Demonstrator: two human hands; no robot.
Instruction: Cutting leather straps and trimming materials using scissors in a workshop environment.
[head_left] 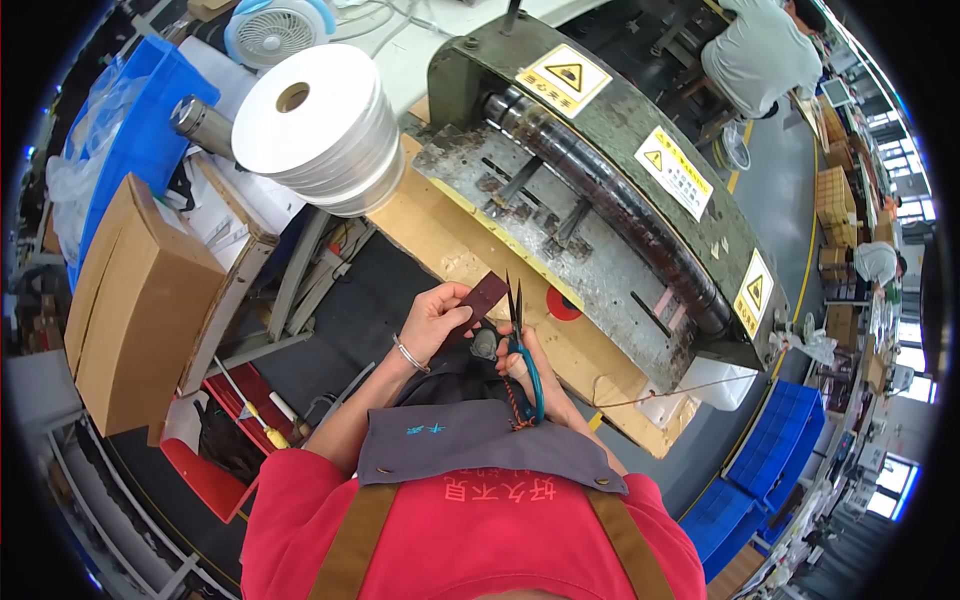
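My left hand (436,320) pinches a small dark maroon rectangular piece (485,299), flat and stiff-looking, between thumb and fingers. Just to its right, my right hand (527,361) is closed on a pair of scissors (516,320) with teal handles. Their dark blades point up and away from me, slightly parted, beside the maroon piece. A reddish twisted cord (517,402) hangs at the handles. Both hands are in front of my grey apron (480,450), before the wooden edge of the machine bench.
Ahead stands a green roller machine (620,130) with warning labels and a metal bed (580,250). A large white roll (320,120) sits at its left. Left of me are a cardboard box (140,290) and a blue bin (140,130); blue crates (770,450) are at right. People work farther off.
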